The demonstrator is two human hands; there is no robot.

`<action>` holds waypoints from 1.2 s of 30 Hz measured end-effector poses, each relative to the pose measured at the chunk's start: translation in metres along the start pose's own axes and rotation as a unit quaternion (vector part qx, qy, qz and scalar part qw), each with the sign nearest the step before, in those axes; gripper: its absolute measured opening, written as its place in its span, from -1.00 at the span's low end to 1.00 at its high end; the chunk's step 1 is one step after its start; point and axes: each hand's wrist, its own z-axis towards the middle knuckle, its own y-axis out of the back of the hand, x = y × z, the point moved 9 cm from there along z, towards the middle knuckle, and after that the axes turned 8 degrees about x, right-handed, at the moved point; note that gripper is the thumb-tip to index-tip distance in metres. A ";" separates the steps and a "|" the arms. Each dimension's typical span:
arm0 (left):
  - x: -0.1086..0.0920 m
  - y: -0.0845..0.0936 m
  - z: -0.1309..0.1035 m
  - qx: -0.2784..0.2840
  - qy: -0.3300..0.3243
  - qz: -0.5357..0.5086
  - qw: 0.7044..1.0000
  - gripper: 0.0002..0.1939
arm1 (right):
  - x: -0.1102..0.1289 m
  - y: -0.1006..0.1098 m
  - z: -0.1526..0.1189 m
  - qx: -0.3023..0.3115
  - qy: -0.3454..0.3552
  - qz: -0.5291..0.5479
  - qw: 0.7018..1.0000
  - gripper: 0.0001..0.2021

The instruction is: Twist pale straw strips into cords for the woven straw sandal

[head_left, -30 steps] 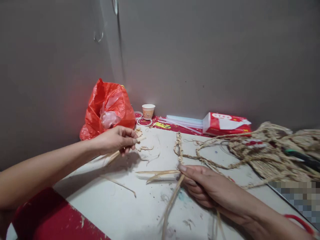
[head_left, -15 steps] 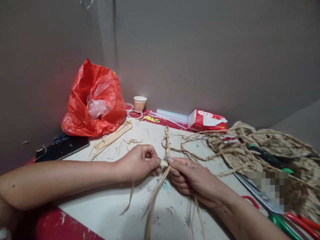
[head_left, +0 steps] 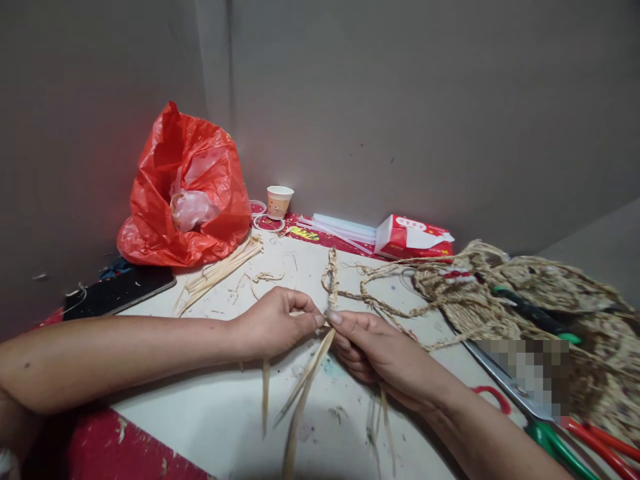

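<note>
My left hand (head_left: 283,322) pinches a pale straw strip, whose loose end hangs below the palm. Against its fingertips, my right hand (head_left: 367,343) is closed on the near end of a straw braid (head_left: 333,283), thumb on top. The braid runs away from me over the white board. Loose straw strips (head_left: 313,377) fan down toward me from the point where the hands meet, and thinner ends dangle under my right hand. The exact crossing of the strips is hidden by my fingers.
A red plastic bag (head_left: 193,193), a paper cup (head_left: 279,202) and a tissue pack (head_left: 415,239) stand at the back. Straw strips (head_left: 223,270) lie beside a black phone-like slab (head_left: 120,293). Braided cord (head_left: 465,300) and scissors (head_left: 520,387) are on the right.
My hands have drawn closer together, and the short stretch of strip between them has almost disappeared. The hanging strips have swung slightly left. The whole view has shifted a little.
</note>
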 end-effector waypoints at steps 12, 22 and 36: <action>-0.003 0.003 0.004 -0.011 0.045 -0.020 0.999 -0.83 | 0.007 0.010 -0.002 -0.093 0.037 -0.062 0.993 -0.51; -0.013 -0.004 -0.010 -0.021 0.038 0.028 0.999 -0.83 | -0.008 0.000 -0.004 -0.164 0.024 0.091 0.982 -0.56; -0.009 -0.020 -0.024 -0.083 -0.038 0.218 0.972 -0.86 | -0.006 -0.011 -0.009 -0.178 0.043 0.103 0.978 -0.56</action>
